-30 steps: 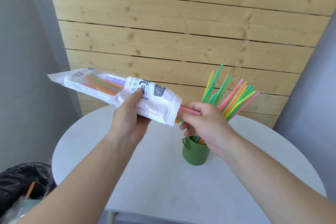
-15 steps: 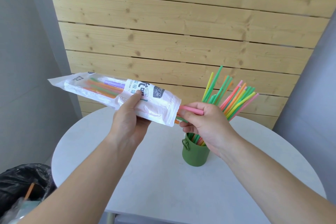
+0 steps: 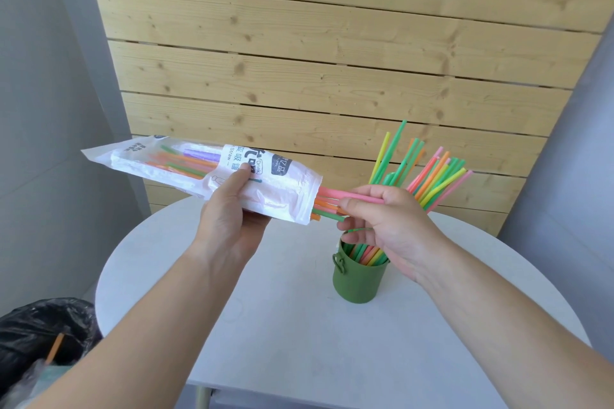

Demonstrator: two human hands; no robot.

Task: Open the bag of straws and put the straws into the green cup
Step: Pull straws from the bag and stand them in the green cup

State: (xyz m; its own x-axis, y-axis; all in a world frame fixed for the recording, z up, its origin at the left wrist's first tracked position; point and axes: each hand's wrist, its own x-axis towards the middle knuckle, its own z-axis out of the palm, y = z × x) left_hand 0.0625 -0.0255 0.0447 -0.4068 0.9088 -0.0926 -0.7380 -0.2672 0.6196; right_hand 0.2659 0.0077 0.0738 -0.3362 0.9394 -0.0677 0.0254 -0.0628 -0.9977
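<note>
Pink plastic marks the change in the head view: the pink straw [image 3: 352,197] pinched by the right hand [image 3: 387,226] now shows more of its length outside the bag [image 3: 206,178] than it did a second ago, and orange and green straw ends project further from the open mouth. Extraction is under way; judged from this, the pull needs to continue until the straw clears the bag, followed by a drop into the green cup [image 3: 358,279].

Left hand [image 3: 229,219]: palm under the bag, thumb pressed on the printed label, fingers wrapped beneath. The bag is held clear above the desk [image 3: 265,325], roughly level, mouth pointing right.

Right hand: thumb and forefinger closed narrowly on the pink straw just beside the bag mouth; the remaining fingers curl loosely below. The hand hangs directly above the cup.

Green cup: upright on the white desk, already filled with a fan of straws [image 3: 432,173] leaning up and to the right. More straws remain inside the bag.
</note>
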